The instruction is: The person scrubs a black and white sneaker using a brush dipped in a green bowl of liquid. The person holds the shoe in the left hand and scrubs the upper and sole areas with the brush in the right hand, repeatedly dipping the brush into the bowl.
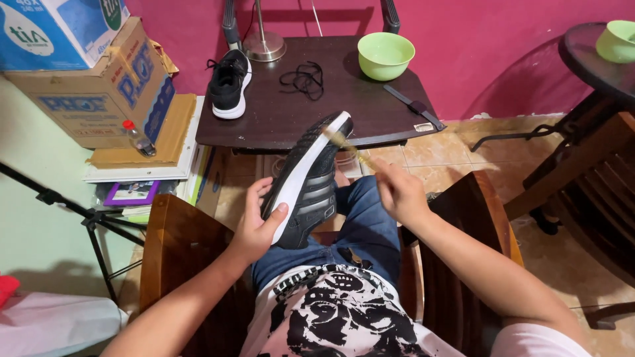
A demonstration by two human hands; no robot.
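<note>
Black sneaker (307,182): over your lap, sole up, heel cupped in your left hand (256,225), fingers curled around it. Brush (344,144): pinched in your closed right hand (399,192), bristles blurred at the toe. Second sneaker (230,84), loose laces (303,77), green bowl (385,55): on the dark table (278,122).

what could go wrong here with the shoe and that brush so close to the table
The left hand holds the black shoe only by its heel end, above the lap, so a firm stroke might twist it loose. The right hand works a blurred brush at the toe, close to the dark table edge; a wide swing may knock it. Loose laces and a green bowl sit nearby.
</note>
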